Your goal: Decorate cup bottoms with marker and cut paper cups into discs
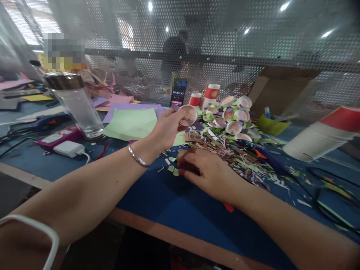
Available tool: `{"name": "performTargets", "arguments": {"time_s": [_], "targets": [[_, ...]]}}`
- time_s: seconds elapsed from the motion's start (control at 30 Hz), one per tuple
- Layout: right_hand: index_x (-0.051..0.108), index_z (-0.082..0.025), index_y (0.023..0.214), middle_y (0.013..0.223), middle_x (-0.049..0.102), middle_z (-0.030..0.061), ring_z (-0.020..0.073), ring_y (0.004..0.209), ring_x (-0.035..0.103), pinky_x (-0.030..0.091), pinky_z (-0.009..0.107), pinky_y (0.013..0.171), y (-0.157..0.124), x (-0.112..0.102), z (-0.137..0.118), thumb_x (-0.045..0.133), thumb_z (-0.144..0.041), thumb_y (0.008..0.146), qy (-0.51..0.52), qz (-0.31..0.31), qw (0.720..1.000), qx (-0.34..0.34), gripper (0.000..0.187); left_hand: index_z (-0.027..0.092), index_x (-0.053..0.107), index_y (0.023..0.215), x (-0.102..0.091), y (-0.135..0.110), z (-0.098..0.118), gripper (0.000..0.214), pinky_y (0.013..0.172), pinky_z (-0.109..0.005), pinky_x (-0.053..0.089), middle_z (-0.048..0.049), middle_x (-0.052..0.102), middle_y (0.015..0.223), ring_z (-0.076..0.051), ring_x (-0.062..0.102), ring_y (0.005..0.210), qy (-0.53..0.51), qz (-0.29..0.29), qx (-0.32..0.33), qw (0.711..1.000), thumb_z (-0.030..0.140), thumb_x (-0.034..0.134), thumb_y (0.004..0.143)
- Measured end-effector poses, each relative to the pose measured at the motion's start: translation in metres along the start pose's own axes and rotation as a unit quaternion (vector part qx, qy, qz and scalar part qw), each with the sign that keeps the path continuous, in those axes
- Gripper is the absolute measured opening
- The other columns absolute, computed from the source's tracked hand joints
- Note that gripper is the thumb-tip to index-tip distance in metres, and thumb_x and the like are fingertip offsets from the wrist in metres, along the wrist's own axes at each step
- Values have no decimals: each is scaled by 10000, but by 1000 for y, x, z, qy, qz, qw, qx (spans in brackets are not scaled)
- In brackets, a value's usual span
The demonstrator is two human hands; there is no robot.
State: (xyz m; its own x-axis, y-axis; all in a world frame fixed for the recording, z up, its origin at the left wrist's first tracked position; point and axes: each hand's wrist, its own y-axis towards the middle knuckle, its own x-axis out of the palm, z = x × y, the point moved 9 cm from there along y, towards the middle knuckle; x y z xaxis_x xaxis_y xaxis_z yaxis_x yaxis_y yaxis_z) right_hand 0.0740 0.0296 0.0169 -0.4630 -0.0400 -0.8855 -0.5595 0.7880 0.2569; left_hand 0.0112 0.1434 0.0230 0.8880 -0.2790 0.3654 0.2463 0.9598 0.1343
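My left hand (165,129) is raised above the blue table (157,198) and pinches a small paper cup (188,114) by its rim, the round base turned toward me. A silver bangle sits on that wrist. My right hand (205,168) rests palm down on the table at the near edge of a heap of paper scraps (236,153), fingers curled over small green and brown bits; what is under them is hidden. Behind the heap lies a pile of decorated paper cups (233,116) on their sides.
A glass tumbler with a metal lid (77,105) stands at left near a white charger (69,149) and cables. Green and purple paper sheets (131,122), a phone showing a timer (178,93), a stack of red-rimmed cups (323,135) at right, a cardboard box (281,90), a perforated screen behind.
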Motion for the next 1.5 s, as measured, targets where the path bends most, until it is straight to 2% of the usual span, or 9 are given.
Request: {"name": "performTargets", "arguments": {"time_s": [0.1,0.3,0.4,0.53,0.63,0.8,0.97,1.3,1.5], "targets": [[690,-148,932,1032,697,108,246,978,634,483,408,920,3,10,0,633,-192,924,-3,-22,1000,8,72,176,505,656,-3,-3,6,138,667,-237,415,23,551,650,-88,513,647,-6,37,40,999,83,582,722],[663,-173,834,984,680,90,239,959,620,483,395,893,7,15,-2,617,-135,883,0,-35,999,25,76,179,531,702,-1,-5,5,111,668,-249,418,23,576,632,-101,552,650,11,33,32,999,112,606,748],[641,-180,809,895,683,55,207,859,623,484,360,818,5,9,-3,613,-86,823,38,-22,998,37,99,185,507,682,-2,-6,6,146,658,-246,415,28,563,616,-101,549,643,13,38,26,999,114,607,762],[612,-200,790,750,645,-13,143,684,590,476,288,674,-5,-11,2,617,-101,796,137,35,988,57,100,180,505,642,-1,-8,2,166,664,-256,428,18,556,645,-112,562,671,19,41,-6,999,113,568,780],[592,-208,772,714,603,-32,120,641,560,467,255,618,-11,-27,9,635,-109,783,190,76,977,60,109,174,534,638,3,-10,-1,145,660,-272,442,12,543,642,-122,549,660,14,21,-27,999,116,529,771],[592,-211,772,698,579,-32,109,604,522,435,243,556,-16,-53,24,657,-135,788,226,126,963,74,101,144,672,790,19,-13,-10,211,565,-267,412,-15,588,625,-133,526,579,8,-65,-91,994,123,474,719],[625,-203,777,682,599,-24,113,589,544,437,246,541,-20,-78,42,703,-170,767,261,190,942,93,85,150,665,792,26,-15,-15,226,498,-236,360,-18,604,644,-120,539,539,32,-117,-102,987,125,471,678],[653,-191,782,664,621,-30,100,588,563,455,236,559,-19,-69,53,711,-160,782,339,164,920,107,66,190,604,838,35,-21,-13,178,513,-219,369,19,558,668,-87,502,526,55,-144,-77,985,82,505,738],[648,-189,776,646,605,-33,102,587,533,409,239,546,-19,-67,54,706,-169,791,316,138,932,114,64,178,618,875,37,-23,-13,193,532,-213,401,11,570,684,-89,528,561,74,-166,-71,981,83,504,753]]}}
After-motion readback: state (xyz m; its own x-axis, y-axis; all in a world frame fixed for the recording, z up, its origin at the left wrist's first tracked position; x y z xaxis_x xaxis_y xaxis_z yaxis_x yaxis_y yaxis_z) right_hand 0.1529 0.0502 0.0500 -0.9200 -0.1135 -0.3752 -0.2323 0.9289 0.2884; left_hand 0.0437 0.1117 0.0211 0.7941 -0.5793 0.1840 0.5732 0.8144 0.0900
